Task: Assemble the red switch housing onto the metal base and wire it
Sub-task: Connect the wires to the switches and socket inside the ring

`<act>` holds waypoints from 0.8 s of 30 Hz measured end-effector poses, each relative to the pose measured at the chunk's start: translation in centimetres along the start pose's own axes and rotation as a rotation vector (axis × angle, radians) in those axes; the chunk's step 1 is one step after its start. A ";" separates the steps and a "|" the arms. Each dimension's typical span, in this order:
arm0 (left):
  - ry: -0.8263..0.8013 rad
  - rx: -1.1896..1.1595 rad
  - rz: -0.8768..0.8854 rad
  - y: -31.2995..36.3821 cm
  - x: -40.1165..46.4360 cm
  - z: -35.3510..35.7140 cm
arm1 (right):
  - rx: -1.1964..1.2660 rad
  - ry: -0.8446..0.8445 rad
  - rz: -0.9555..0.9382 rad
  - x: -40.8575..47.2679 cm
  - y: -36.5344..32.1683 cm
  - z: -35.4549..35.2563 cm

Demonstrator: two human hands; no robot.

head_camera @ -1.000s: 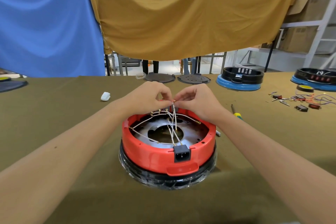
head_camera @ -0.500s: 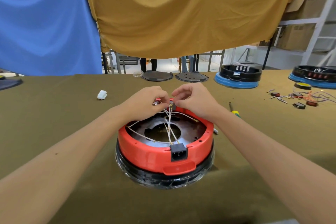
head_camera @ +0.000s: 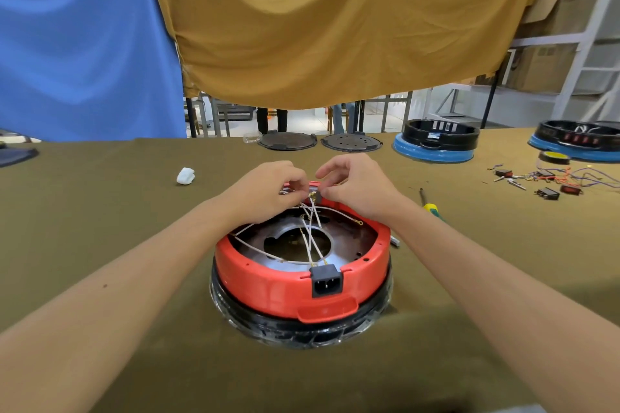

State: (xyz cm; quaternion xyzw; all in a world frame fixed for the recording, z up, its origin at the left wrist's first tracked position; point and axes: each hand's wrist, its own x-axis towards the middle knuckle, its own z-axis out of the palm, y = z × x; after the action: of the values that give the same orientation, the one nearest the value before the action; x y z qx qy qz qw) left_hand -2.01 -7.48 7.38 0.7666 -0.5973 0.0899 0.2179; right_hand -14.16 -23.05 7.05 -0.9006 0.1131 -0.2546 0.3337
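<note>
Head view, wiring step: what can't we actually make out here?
- The part pinched between left hand and right hand at the red housing far rim: covered by fingers.
- Where the white wires terminate there: too small.
- Screwdriver: lower end hidden behind the right forearm.
- Loose switches and wires at right: too small, type unclear.

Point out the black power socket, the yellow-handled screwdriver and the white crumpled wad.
black power socket (head_camera: 326,284), head view, front face
yellow-handled screwdriver (head_camera: 430,208), head view, handle
white crumpled wad (head_camera: 185,176), head view, middle

Assembly workshop, cloth-covered workbench (head_camera: 100,211), spare appliance bases (head_camera: 436,144), loose wires (head_camera: 570,176), storage shelving (head_camera: 587,43)
</note>
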 end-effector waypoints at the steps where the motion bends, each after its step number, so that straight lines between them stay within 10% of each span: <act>1: 0.003 0.001 0.001 0.0 0.0 0.0 | -0.002 -0.001 -0.001 0.0 0.0 0.0; 24: 0.015 0.019 -0.032 0.4 0.3 0.2 | -0.025 -0.025 -0.024 0.0 0.1 0.1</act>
State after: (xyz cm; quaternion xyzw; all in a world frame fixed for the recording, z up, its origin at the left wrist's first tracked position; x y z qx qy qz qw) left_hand -2.34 -7.92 7.37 0.7775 -0.5823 0.0977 0.2166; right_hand -14.11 -23.09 6.96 -0.9091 0.1010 -0.2458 0.3208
